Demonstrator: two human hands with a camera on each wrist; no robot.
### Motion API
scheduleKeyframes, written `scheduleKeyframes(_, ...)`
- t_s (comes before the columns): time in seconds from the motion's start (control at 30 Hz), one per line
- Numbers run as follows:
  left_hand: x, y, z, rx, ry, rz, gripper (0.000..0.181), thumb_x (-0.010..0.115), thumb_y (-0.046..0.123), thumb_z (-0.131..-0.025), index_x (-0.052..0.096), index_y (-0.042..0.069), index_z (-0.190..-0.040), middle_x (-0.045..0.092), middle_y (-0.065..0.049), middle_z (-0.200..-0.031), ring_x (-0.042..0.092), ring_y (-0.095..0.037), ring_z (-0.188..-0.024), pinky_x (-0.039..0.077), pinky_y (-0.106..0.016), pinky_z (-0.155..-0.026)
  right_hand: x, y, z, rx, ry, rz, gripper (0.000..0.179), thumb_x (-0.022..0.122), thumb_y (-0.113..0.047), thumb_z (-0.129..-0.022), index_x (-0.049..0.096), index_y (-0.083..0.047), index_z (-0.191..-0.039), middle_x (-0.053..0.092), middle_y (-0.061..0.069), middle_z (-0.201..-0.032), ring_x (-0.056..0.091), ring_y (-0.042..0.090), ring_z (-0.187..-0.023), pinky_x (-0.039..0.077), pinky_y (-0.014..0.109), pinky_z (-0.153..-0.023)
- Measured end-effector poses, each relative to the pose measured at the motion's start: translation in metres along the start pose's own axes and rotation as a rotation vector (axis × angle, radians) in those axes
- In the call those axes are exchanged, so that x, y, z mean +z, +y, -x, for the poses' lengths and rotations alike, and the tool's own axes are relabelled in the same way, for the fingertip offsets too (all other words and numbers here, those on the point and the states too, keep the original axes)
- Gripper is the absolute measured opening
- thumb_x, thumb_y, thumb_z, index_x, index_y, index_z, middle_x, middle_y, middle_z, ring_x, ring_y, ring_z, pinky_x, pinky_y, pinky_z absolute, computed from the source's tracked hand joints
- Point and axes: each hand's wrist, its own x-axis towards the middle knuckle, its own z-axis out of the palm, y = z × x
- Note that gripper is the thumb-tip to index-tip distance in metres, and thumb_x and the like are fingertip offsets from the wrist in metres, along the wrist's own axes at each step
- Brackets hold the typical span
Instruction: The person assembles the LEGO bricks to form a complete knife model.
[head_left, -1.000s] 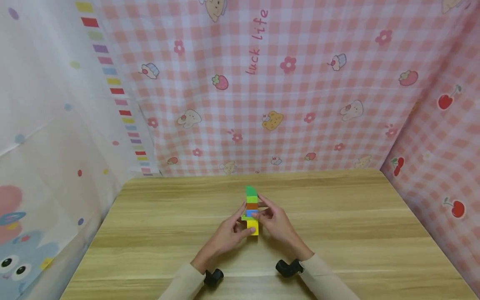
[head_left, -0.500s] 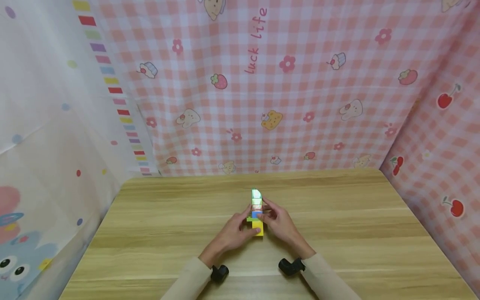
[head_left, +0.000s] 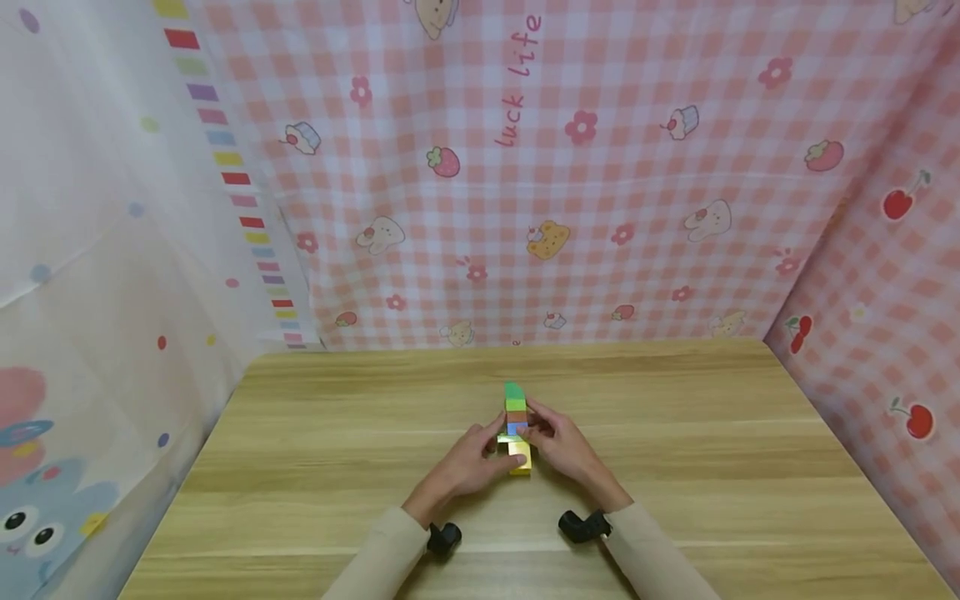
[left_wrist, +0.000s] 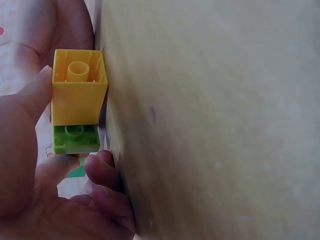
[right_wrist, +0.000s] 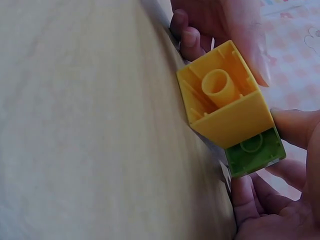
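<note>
A stack of toy building bricks (head_left: 517, 417) lies on its side near the middle of the table, its yellow brick (head_left: 519, 458) nearest me. Beyond that come a light green piece jutting left, then blue, orange-brown, light green and a rounded dark green brick (head_left: 513, 391). My left hand (head_left: 468, 462) grips the stack from the left, thumb on the yellow brick. From the right, my right hand (head_left: 564, 446) holds it with the thumb at the blue brick (head_left: 516, 428). Both wrist views face the hollow underside of the yellow brick (left_wrist: 77, 102) and the light green piece (right_wrist: 257, 155).
The wooden table (head_left: 337, 417) spreads out on all sides of the hands. A pink checked cloth (head_left: 637, 192) hangs behind it, with more printed cloth at the left and right. Black wrist cameras (head_left: 585, 527) sit by both sleeves.
Both hands and the brick stack have shifted slightly right and toward me. Half a second ago the far bricks looked washed-out white; now their colours show and the yellow brick looks paler.
</note>
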Motion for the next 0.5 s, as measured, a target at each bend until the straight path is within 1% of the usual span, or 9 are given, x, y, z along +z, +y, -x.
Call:
scheduleKeyframes(0.2,-0.0020,-0.0005,-0.0007,0.008,-0.012,-0.014,0.083,0.064,0.050,-0.093,0.023,0.019,-0.157,0.047,-0.008,-0.098,0.043,-0.018,-0.087,0.039,-0.031,-0.071,0.0005,0.0004,-0.0002,-0.007,-0.013,0.017,0.057,0.063,-0.019,-0.098,0.041,-0.005,-0.149,0.064,0.009,-0.117,0.058,0.015,-0.094,0.048,0.028,-0.084)
scheduleKeyframes(0.4,-0.0021,0.0004,0.0011,0.036,-0.019,-0.002,0.082,0.066,0.046,-0.093,0.025,0.014,-0.157,0.045,-0.010,-0.095,0.039,-0.018,-0.081,0.035,-0.029,-0.065,0.0006,0.0004,0.0014,-0.009,-0.015,0.051,0.055,0.062,-0.018,-0.099,0.043,-0.006,-0.148,0.061,0.007,-0.116,0.055,0.016,-0.095,0.046,0.031,-0.085)
scheduleKeyframes(0.5,-0.0011,0.0012,0.0012,0.022,-0.020,0.001,0.081,0.066,0.047,-0.093,0.026,0.014,-0.156,0.045,-0.011,-0.094,0.039,-0.018,-0.079,0.033,-0.028,-0.063,0.0005,0.0007,0.0024,-0.005,-0.004,0.075,0.053,0.062,-0.019,-0.099,0.045,-0.008,-0.148,0.059,0.008,-0.116,0.053,0.017,-0.095,0.045,0.033,-0.084)
